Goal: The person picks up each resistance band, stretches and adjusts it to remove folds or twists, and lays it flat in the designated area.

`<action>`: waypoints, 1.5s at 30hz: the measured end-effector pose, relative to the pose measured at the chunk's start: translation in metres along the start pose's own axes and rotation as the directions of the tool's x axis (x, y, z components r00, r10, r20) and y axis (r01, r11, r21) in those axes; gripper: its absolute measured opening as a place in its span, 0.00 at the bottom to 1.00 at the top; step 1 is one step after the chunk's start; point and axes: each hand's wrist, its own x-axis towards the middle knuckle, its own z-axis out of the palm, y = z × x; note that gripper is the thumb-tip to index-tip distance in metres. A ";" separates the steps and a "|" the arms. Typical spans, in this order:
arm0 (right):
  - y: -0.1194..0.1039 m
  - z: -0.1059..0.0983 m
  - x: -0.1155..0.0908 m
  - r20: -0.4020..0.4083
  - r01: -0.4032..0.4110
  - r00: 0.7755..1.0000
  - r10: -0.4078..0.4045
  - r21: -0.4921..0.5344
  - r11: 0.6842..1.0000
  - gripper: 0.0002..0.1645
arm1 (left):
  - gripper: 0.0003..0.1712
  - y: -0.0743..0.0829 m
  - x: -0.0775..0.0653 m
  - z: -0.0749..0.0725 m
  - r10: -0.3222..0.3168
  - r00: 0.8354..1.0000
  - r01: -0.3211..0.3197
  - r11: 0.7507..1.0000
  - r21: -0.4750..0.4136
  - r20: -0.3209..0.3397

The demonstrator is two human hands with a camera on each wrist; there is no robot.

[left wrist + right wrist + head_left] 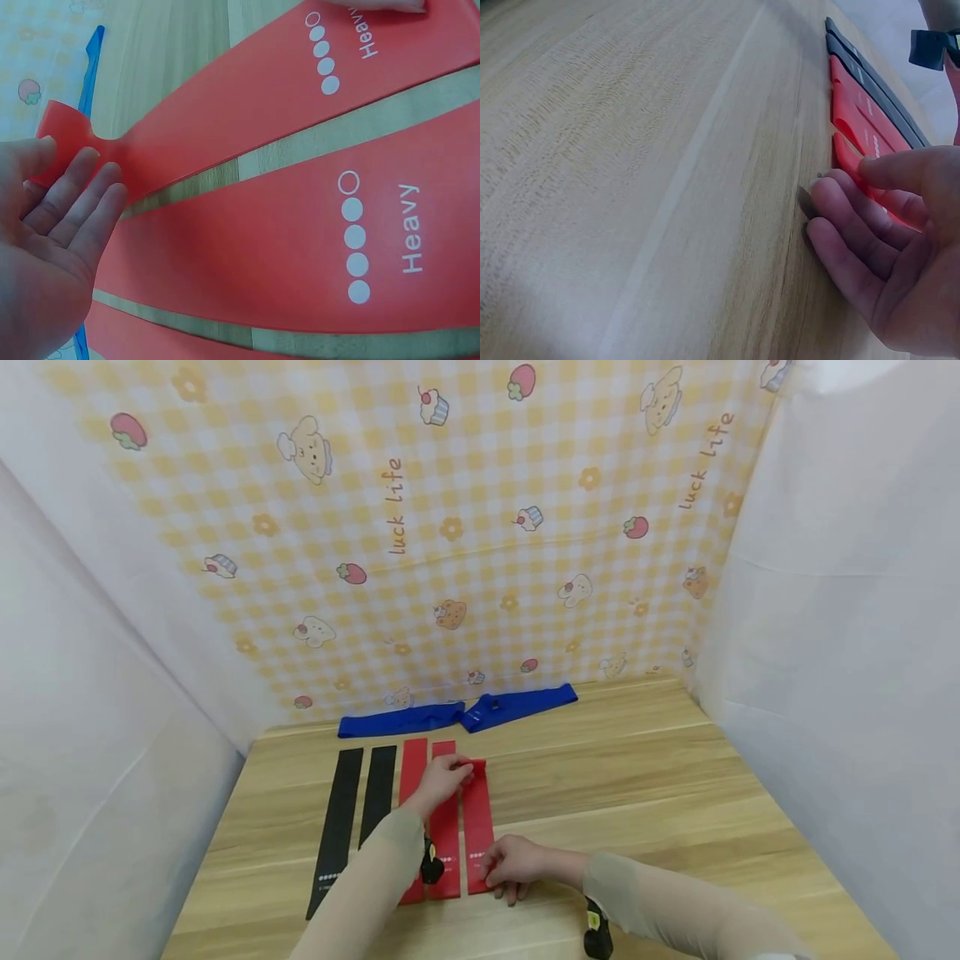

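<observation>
A red resistance band point(477, 827), printed "Heavy", lies flat at the right end of a row of bands. My left hand point(442, 781) pinches its far end, which curls up off the table in the left wrist view. At the near corner, my right hand point(519, 862) pinches the band between thumb and index finger, its other fingers beside it on the wood. Just left lies a second red band point(444, 827), also marked "Heavy". Beyond it is a third red band point(412, 768), partly covered by my left forearm.
Two black bands point(341, 810) lie left of the red ones, one partly behind my left sleeve. Along the table's back edge stretches blue band material point(525, 705), folded or overlapping midway. A checked cloth point(480, 568) hangs behind, with white sheets at both sides.
</observation>
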 end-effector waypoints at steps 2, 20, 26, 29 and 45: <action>0.000 0.000 0.001 0.005 0.001 1.000 -0.001 -0.001 1.000 0.03 | 0.14 -0.002 0.002 0.000 0.000 1.000 -0.001 1.000 0.016 0.002; -0.004 0.002 -0.002 0.011 0.014 1.000 -0.014 0.001 1.000 0.04 | 0.34 -0.001 0.008 0.002 -0.037 0.994 0.025 0.993 0.118 0.101; -0.006 0.001 -0.004 0.024 0.016 1.000 -0.016 -0.010 1.000 0.04 | 0.47 -0.002 0.008 0.003 -0.049 0.988 0.037 0.996 0.083 0.148; -0.006 -0.001 -0.004 0.032 0.006 0.999 -0.006 -0.012 1.000 0.03 | 0.52 -0.004 0.009 0.004 -0.038 0.987 0.029 0.998 0.055 0.156; -0.007 -0.010 -0.001 0.095 0.012 0.995 -0.003 -0.088 0.996 0.05 | 0.33 -0.008 0.000 0.006 -0.010 0.988 -0.005 0.995 0.095 0.151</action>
